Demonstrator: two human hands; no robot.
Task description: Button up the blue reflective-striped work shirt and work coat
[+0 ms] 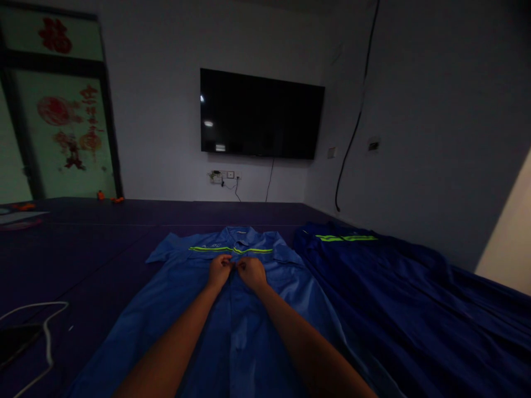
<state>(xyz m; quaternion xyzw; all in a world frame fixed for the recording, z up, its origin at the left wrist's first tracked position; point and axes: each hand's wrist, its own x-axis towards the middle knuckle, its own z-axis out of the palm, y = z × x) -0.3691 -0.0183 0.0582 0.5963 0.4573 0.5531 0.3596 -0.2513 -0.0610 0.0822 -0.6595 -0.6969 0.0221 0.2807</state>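
Note:
A light blue work shirt (174,309) with a yellow-green reflective chest stripe lies flat, front up, on the dark purple surface (95,243). My left hand (219,270) and my right hand (251,271) meet at the shirt's front placket just below the stripe. Both have their fingers curled in a pinch on the fabric edges at the middle of the chest. The fingertips touch each other there. What exactly lies between the fingers is too small to make out.
A pile of darker blue garments (398,298) with a reflective stripe lies to the right of the shirt. A white cable and a dark device (25,337) rest at the left edge. A wall-mounted television (261,113) hangs ahead, and a glass door (62,127) stands at the left.

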